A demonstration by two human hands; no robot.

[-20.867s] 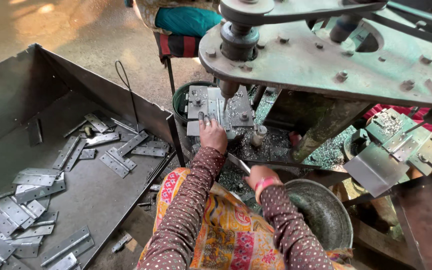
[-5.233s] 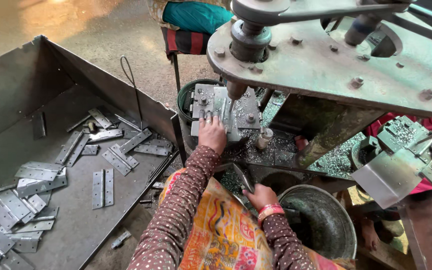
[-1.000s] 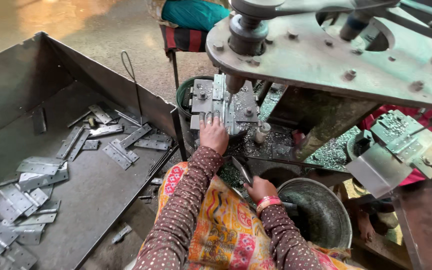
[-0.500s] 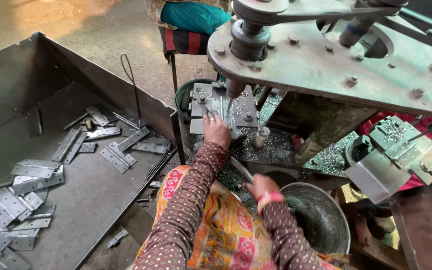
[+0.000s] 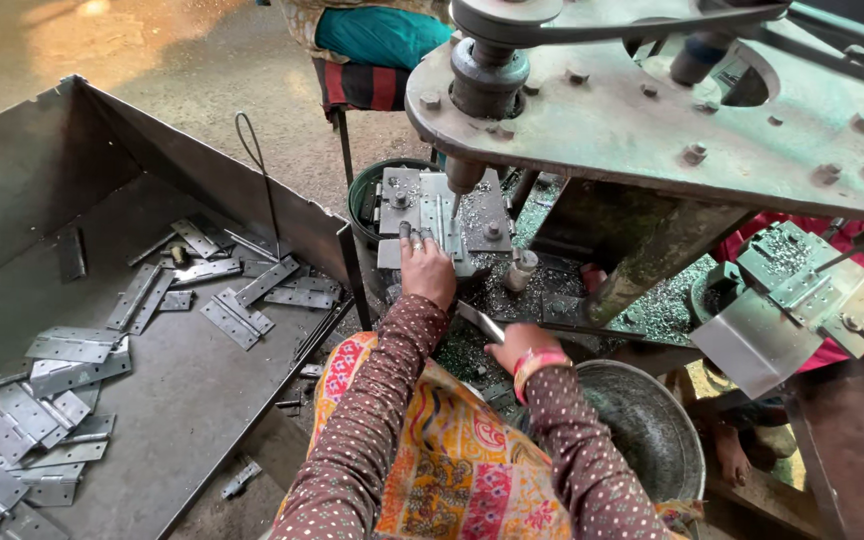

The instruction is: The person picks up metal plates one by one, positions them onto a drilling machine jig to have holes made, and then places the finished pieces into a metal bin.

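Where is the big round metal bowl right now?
In the head view, the metal bowl sits low on the person's right side, just beyond the right hand and below the grey machine plate.

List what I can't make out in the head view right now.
- Drill tip: hidden behind the left hand and the jig plate.
- Right hand: its fingers are turned away, so its grip on the lever is unclear.
- Metal bowl: contents too dark.
- Hinge tray: cut off at the left edge.

soft daylight, sharp, top-left glare
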